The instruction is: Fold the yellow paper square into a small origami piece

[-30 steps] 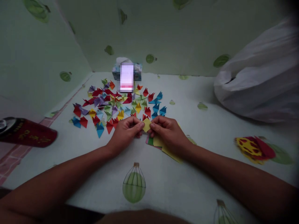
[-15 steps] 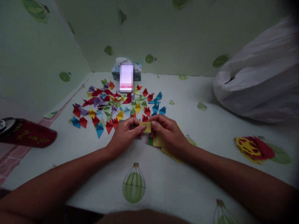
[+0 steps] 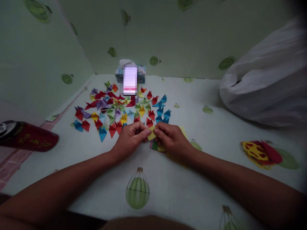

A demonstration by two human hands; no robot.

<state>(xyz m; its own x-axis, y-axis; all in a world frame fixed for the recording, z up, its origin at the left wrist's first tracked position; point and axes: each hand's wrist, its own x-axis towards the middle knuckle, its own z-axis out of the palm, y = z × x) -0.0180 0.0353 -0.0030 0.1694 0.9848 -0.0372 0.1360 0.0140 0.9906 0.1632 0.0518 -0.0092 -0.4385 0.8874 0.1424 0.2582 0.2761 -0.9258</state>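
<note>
A small folded piece of yellow paper (image 3: 151, 133) is pinched between my two hands above the table. My left hand (image 3: 132, 135) grips its left side, thumb on top. On the right side, my right hand (image 3: 170, 137) pinches it between thumb and fingers. Partly covered by my right hand lies a stack of coloured paper sheets (image 3: 154, 145), with green, pink and yellow edges showing. Just beyond my hands, many folded paper cranes (image 3: 123, 118) in red, blue, yellow, green and purple are spread over the table.
Behind the cranes a phone (image 3: 130, 80) with a lit screen leans against a tissue box (image 3: 142, 73). A red can (image 3: 31, 136) is at the left. At the right are a white plastic bag (image 3: 266, 83) and a red and yellow cut-out item (image 3: 262, 154).
The yellow paper has turned from level to tilted, its right end raised. My right hand has shifted slightly, and both hands still hold the paper.
</note>
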